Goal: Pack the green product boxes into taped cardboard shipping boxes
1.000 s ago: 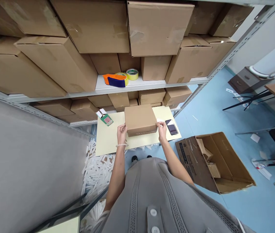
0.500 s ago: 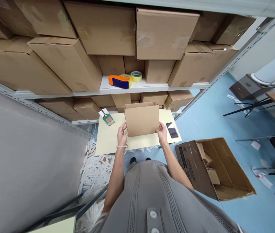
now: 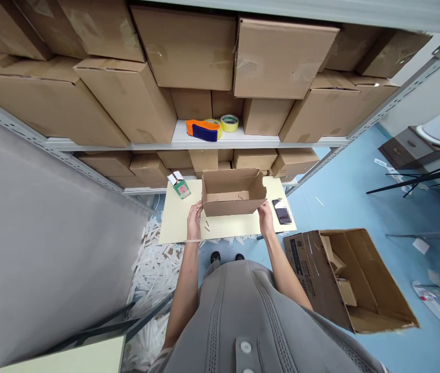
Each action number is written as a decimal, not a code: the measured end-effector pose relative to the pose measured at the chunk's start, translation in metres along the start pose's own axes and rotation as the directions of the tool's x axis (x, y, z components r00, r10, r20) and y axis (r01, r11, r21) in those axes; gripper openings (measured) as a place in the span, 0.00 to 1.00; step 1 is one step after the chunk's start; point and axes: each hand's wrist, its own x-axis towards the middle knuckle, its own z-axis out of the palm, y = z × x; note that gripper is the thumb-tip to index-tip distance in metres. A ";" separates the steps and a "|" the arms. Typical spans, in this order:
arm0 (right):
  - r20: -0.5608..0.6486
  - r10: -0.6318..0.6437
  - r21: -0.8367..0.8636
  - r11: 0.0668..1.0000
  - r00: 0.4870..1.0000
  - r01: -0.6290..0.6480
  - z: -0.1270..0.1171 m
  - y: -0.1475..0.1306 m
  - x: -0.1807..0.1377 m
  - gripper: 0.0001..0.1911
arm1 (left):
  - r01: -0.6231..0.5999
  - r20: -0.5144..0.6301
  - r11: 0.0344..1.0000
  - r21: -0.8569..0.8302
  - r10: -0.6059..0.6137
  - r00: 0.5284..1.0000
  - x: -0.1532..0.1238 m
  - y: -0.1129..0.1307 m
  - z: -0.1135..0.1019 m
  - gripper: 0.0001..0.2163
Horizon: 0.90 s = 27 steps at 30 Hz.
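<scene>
Between my hands is a small brown cardboard box (image 3: 232, 208), its open side facing up toward me and its inside bare. My left hand (image 3: 195, 221) grips its left end, fingers against the lower corner. At the right end, my right hand (image 3: 265, 217) holds the near corner, with its fingertips partly hidden behind the cardboard. The box is over a pale yellow tabletop (image 3: 176, 223). Small brown scraps (image 3: 207, 226) lie just right of my left hand. A dark phone (image 3: 282, 211) rests right of my right hand, and a green-and-white carton (image 3: 181, 186) stands at the back left.
Shelves ahead carry many cardboard boxes (image 3: 192, 52). An orange-and-blue tape dispenser (image 3: 203, 130) and a yellow tape roll (image 3: 229, 123) sit on the middle shelf. A large open carton (image 3: 316, 280) stands on the floor at right; white paper strips (image 3: 157, 274) litter the floor at left.
The cardboard box has been tipped, so its open inside now shows instead of its flat outer side. Brown scraps now show on the tabletop. My view has shifted slightly left.
</scene>
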 end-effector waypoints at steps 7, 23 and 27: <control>0.026 0.071 0.046 0.996 0.997 -0.072 0.005 0.009 -0.018 0.05 | 0.001 -0.018 0.998 -0.070 -0.002 1.000 -0.021 0.006 -0.016 0.13; 0.338 0.008 0.008 1.000 0.941 -0.012 0.069 -0.025 -0.040 0.06 | -0.225 -0.291 0.973 -0.061 0.198 0.936 -0.086 0.035 -0.071 0.10; 0.448 0.050 -0.083 0.996 0.893 -0.014 0.089 -0.024 -0.048 0.06 | -0.287 -0.411 0.958 -0.010 0.258 0.874 -0.112 0.040 -0.086 0.09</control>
